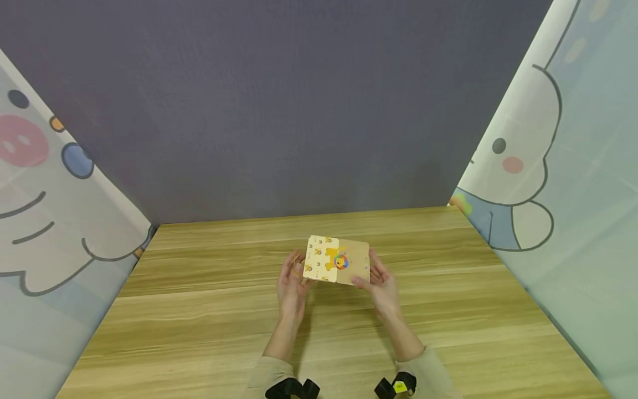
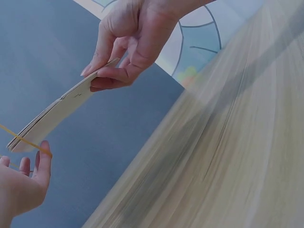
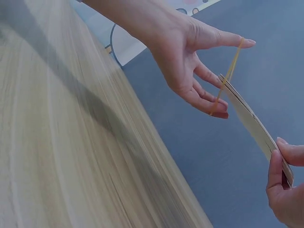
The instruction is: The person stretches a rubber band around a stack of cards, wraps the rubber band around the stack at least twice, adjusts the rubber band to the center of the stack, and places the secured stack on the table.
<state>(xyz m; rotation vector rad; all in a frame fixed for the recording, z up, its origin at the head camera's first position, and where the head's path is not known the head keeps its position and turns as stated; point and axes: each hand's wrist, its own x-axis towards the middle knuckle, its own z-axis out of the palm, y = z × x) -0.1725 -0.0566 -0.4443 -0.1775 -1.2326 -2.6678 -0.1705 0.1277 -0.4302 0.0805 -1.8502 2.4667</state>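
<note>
Above the table, my right hand (image 1: 385,293) pinches a thin stack of small notebooks (image 1: 321,259) at its right end, thumb on top and fingers beneath. The top cover has a cream patterned half and a brown half, with a yellow lion across the middle. Around the spread thumb and fingers of my left hand (image 1: 291,293) a yellow rubber band (image 3: 232,66) is stretched. In the right wrist view, the band crosses the near end of the stack, close to the left fingers. The layered edges of the stack show in the left wrist view.
The wood-grain table (image 1: 199,332) extends below both hands. Behind it stands a dark grey-blue panel (image 1: 299,111). Cartoon-printed sheets flank the left side (image 1: 60,221) and right side (image 1: 588,249). Black straps with small boxes (image 1: 291,389) sit on both sleeves.
</note>
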